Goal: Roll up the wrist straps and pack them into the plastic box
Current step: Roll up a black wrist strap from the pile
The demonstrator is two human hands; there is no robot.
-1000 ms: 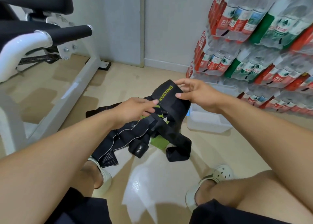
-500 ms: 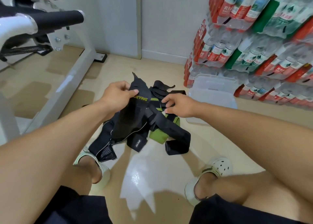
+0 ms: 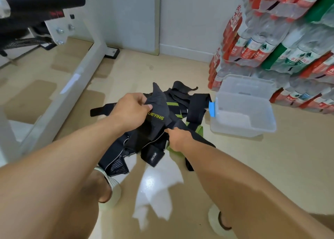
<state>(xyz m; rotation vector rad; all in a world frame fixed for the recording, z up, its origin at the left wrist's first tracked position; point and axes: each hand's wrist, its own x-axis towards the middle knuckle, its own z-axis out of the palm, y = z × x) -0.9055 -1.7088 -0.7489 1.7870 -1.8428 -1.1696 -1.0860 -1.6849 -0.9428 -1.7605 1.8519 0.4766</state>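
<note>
Floor: beige tile — strap pile centre.
Left hand: pinches strap top.
Right hand: grips its lower end.
Box: open, right of both hands — right hand nearer.

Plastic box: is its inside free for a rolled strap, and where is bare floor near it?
The plastic box looks empty inside. Bare floor lies in front of it, toward the right foot. Left of it is crowded: the strap pile reaches its blue latch, with both hands, left hand and right hand, gripping straps.
</note>
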